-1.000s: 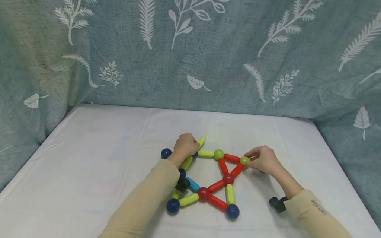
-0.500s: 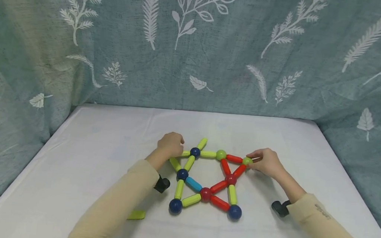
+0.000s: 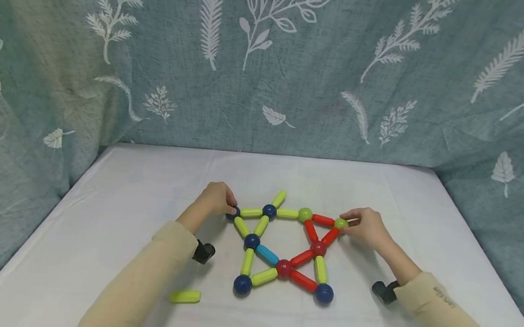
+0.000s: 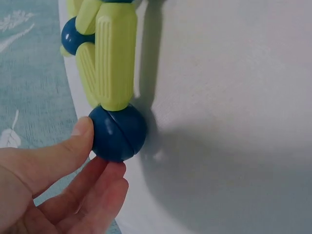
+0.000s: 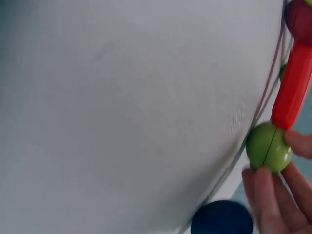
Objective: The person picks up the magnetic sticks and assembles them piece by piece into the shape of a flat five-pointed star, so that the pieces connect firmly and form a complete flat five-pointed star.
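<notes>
A flat frame of magnetic sticks and balls lies on the table. My left hand (image 3: 215, 199) pinches the dark blue ball (image 4: 118, 132) at its far left corner between thumb and fingers. Two yellow-green sticks (image 3: 251, 213) run from that ball. At the far right corner, my right hand (image 3: 369, 226) pinches a green ball (image 5: 269, 147), where two red sticks (image 5: 294, 85) meet. One yellow-green stick (image 3: 279, 199) points outward from the far blue ball (image 3: 269, 211), its outer end free. Red balls (image 3: 283, 269) and a light blue stick (image 3: 267, 255) join the middle.
A loose yellow-green stick (image 3: 185, 296) lies on the white-covered table (image 3: 99, 233), left of the frame. Low in the right wrist view is a dark blue round thing (image 5: 222, 218). A patterned green-blue curtain (image 3: 265, 128) hangs behind.
My left hand has moved left from the outward-pointing stick to the corner blue ball and now pinches it. The loose stick has come out from behind the left sleeve. My right hand stays at the green ball.
</notes>
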A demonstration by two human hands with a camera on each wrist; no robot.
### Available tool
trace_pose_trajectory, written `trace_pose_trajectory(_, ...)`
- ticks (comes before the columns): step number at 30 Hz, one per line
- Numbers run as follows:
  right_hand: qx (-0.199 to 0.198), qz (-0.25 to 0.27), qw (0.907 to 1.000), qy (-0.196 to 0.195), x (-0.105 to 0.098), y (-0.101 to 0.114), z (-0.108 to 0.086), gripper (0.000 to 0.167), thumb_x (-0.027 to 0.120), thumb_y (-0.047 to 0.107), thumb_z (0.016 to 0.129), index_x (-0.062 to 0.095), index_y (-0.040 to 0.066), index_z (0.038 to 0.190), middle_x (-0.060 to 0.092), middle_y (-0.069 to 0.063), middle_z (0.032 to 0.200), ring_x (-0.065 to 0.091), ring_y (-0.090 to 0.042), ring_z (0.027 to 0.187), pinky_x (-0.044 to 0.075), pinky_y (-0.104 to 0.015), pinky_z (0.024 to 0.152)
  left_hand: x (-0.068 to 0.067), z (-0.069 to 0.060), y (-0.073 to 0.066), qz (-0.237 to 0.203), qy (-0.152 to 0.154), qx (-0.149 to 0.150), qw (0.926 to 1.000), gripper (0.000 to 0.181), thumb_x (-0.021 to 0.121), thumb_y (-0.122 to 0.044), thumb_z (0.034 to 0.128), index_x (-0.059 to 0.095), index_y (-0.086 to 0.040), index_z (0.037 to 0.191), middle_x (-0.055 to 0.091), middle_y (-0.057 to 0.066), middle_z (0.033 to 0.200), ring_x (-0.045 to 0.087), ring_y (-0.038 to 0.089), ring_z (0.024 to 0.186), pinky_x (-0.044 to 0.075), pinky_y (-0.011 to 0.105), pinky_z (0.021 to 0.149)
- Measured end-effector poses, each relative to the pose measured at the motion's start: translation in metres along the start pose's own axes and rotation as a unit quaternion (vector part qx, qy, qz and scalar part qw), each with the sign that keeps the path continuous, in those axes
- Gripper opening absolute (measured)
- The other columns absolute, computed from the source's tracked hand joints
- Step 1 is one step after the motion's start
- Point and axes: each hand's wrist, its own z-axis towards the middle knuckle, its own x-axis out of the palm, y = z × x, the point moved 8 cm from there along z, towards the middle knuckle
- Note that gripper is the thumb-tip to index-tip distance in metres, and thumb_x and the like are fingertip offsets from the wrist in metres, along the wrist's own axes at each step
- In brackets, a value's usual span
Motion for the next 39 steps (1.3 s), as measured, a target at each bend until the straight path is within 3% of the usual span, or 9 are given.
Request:
trace_pose_trajectory(3,-0.033,-0.029,0.9985,-0.032,0.001,0.012,-0.011,0.028,0.069,0.005,0.078,0.066,-0.002,0.104,0.062,-0.02,0.105,0.055,-0.036,0.1,0.048,-0.046,0.081,0.001,-0.001,-0.003,0.018,-0.006,-0.007,0.9998,0.014,0.073,-0.006,0.0768,0.07,0.0,0.089,0.066,0.008,0.082,0.059,0.02,0.077,0.049,0.031,0.072)
trace_pose_trajectory(6,-0.087,-0.05,0.9941,-0.042,0.005,0.031,-0.029,0.017,0.071,0.006,0.076,0.069,0.002,0.093,0.065,-0.011,0.089,0.056,-0.028,0.086,0.049,-0.039,0.073,0.002,-0.002,-0.007,0.042,-0.008,-0.007,0.9991,0.015,0.073,-0.007,0.0771,0.07,-0.001,0.09,0.066,0.008,0.083,0.059,0.02,0.077,0.049,0.032,0.072)
trace_pose_trajectory(10,-0.146,-0.029,0.9877,0.046,0.023,0.053,-0.057,0.009,0.074,0.01,0.073,0.065,0.01,0.074,0.056,0.005,0.067,0.05,-0.013,0.065,0.045,-0.024,0.056,0.003,-0.003,-0.01,0.073,0.005,-0.005,0.9973,0.017,0.072,-0.009,0.0777,0.071,-0.003,0.094,0.066,0.009,0.089,0.06,0.023,0.087,0.048,0.035,0.081)
trace_pose_trajectory(14,-0.161,0.006,0.9762,0.145,0.044,0.059,-0.082,0.015,0.078,0.016,0.07,0.063,0.014,0.071,0.054,0.009,0.064,0.049,-0.008,0.062,0.044,-0.021,0.053,0.004,-0.003,-0.011,0.089,0.019,-0.007,0.9958,0.018,0.072,-0.01,0.0784,0.071,-0.005,0.096,0.066,0.01,0.094,0.058,0.026,0.096,0.045,0.038,0.087)
trace_pose_trajectory(18,-0.165,0.01,0.9745,0.152,0.05,0.059,-0.093,0.018,0.081,0.018,0.068,0.063,0.015,0.072,0.053,0.011,0.066,0.048,-0.006,0.06,0.044,-0.02,0.051,0.004,-0.002,-0.01,0.089,0.024,-0.006,0.9958,0.018,0.072,-0.011,0.0786,0.071,-0.005,0.096,0.066,0.008,0.091,0.059,0.024,0.092,0.046,0.037,0.085)
trace_pose_trajectory(22,-0.162,-0.003,0.9779,0.132,0.049,0.059,-0.094,0.019,0.081,0.016,0.066,0.063,0.015,0.071,0.053,0.011,0.067,0.048,-0.007,0.06,0.044,-0.02,0.052,0.004,-0.003,-0.008,0.084,0.029,0.006,0.996,0.018,0.073,-0.011,0.078,0.072,-0.005,0.095,0.067,0.007,0.088,0.06,0.022,0.087,0.047,0.036,0.082)
trace_pose_trajectory(26,-0.124,-0.022,0.9843,0.123,0.044,0.053,-0.091,0.019,0.081,0.014,0.066,0.064,0.014,0.071,0.055,0.008,0.067,0.049,-0.01,0.061,0.044,-0.021,0.052,0.005,-0.01,-0.003,0.091,0.048,0.011,0.9946,0.017,0.075,-0.013,0.076,0.072,-0.006,0.092,0.067,0.005,0.083,0.06,0.022,0.085,0.046,0.037,0.084)
trace_pose_trajectory(32,-0.091,-0.053,0.9912,0.081,0.027,0.041,-0.075,0.019,0.081,0.008,0.064,0.064,0.011,0.07,0.057,0.006,0.066,0.05,-0.01,0.062,0.044,-0.022,0.053,0.01,-0.037,0.005,0.077,0.085,0.034,0.9929,0.013,0.077,-0.017,0.0729,0.071,-0.008,0.081,0.065,0.0,0.073,0.059,0.017,0.074,0.049,0.034,0.074)
trace_pose_trajectory(39,-0.078,-0.065,0.9938,0.044,0.006,0.03,-0.043,0.015,0.078,0.003,0.067,0.066,0.006,0.074,0.062,0.0,0.07,0.055,-0.013,0.066,0.047,-0.028,0.059,0.023,-0.073,-0.001,0.014,0.075,0.092,0.9928,0.017,0.081,-0.016,0.0678,0.066,-0.008,0.065,0.059,-0.004,0.057,0.052,0.009,0.055,0.044,0.024,0.054)
